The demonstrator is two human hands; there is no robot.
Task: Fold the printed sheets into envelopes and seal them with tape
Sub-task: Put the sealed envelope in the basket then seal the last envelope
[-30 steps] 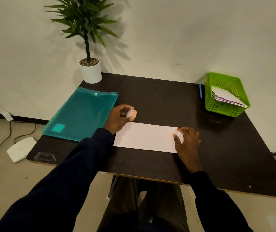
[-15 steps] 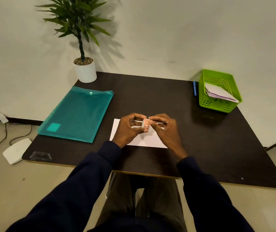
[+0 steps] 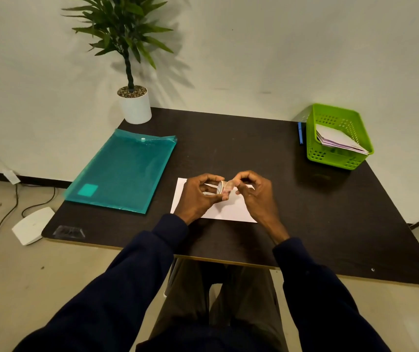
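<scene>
- Left hand (image 3: 198, 198) grips the tape roll (image 3: 220, 187); right hand (image 3: 257, 196) pinches the tape strip (image 3: 230, 185) drawn from it, both close together in the head view.
- Beneath them the folded sheet (image 3: 228, 212) lies flat on the table (image 3: 317, 212), near its front edge.

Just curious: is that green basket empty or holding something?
Not empty. The green basket holds several folded white papers, stacked at a slant inside it.
</scene>
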